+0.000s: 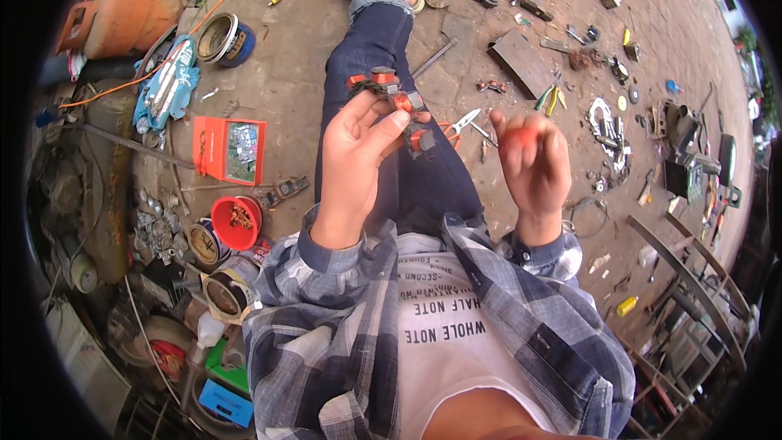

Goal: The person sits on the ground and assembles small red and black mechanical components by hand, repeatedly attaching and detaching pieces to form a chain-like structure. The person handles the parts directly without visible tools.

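In front of my thighs, my left hand (355,159) pinches a motor stator (404,103) between thumb and fingers. Several dark metal poles ring it, some wound with orange-red wire. Apart from it on the right, my right hand (539,175) is raised with curled fingers. A blurred red patch (519,139) shows at those fingers; whether it is wire or something else I cannot make out. Between the hands, beyond my leg, scissors (466,121) with orange handles lie on the ground. Pliers (555,98) with green and yellow handles rest farther right.
On the left are an orange gas cylinder (134,18), a blue can (236,42), an open red box (210,149) and a red bowl (236,233) holding small scraps. Tools and metal parts cover the right ground, around a dark metal plate (522,63) and a metal frame (692,281).
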Available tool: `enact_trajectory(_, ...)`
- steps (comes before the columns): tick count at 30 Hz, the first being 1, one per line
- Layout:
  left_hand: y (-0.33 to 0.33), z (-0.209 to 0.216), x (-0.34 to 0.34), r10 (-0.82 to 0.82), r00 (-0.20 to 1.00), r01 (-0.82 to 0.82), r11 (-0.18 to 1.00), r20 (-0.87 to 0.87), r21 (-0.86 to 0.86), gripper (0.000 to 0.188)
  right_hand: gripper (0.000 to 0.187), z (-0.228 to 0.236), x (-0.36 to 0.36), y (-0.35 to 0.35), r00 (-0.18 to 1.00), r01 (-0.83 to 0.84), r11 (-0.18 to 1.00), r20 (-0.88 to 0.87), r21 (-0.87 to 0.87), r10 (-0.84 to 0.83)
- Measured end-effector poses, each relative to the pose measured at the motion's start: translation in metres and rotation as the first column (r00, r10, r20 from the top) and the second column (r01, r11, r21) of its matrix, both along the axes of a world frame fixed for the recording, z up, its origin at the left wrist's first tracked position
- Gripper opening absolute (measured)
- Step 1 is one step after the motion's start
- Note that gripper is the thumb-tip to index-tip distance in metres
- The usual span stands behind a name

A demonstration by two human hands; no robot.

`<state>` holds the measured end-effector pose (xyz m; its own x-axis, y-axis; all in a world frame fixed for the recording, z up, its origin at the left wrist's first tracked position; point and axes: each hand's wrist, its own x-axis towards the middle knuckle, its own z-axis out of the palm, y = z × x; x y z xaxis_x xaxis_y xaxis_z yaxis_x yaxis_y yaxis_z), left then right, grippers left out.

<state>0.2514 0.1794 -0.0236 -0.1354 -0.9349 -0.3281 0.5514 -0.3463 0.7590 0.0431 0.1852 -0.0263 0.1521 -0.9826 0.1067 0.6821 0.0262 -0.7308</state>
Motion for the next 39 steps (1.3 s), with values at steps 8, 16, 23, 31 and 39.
enact_trajectory(8, 0.002, -0.002, -0.009, 0.017, 1.000, -0.018, 1.000, 0.024, 0.019, 0.025, 0.009, 0.056, 0.023, -0.006, 0.693, -0.518, 0.747, -0.716, -0.417, 0.080)
enact_trajectory(16, 0.005, -0.006, -0.006, -0.098, 0.989, 0.109, 0.989, 0.107, -0.098, 0.048, 0.021, 0.051, 0.027, -0.045, 0.880, 0.009, 0.949, -0.448, -0.316, -0.158)
enact_trajectory(23, 0.000, 0.000, -0.001, -0.115, 0.987, 0.129, 0.984, 0.116, -0.121, 0.047, 0.026, 0.021, 0.018, -0.030, 0.221, -0.198, 0.823, -0.843, -0.532, -0.491)
enact_trajectory(31, 0.005, -0.006, -0.005, -0.227, 0.970, 0.233, 0.970, 0.087, -0.074, 0.047, 0.020, 0.013, 0.015, -0.035, 0.048, -0.271, 0.689, -0.724, -0.672, -0.688)
enact_trajectory(39, 0.006, 0.002, -0.002, -0.143, 0.987, 0.151, 0.983, 0.072, -0.106, 0.045, 0.014, 0.006, 0.006, -0.036, -0.033, -0.232, 0.761, -0.777, -0.606, -0.629)
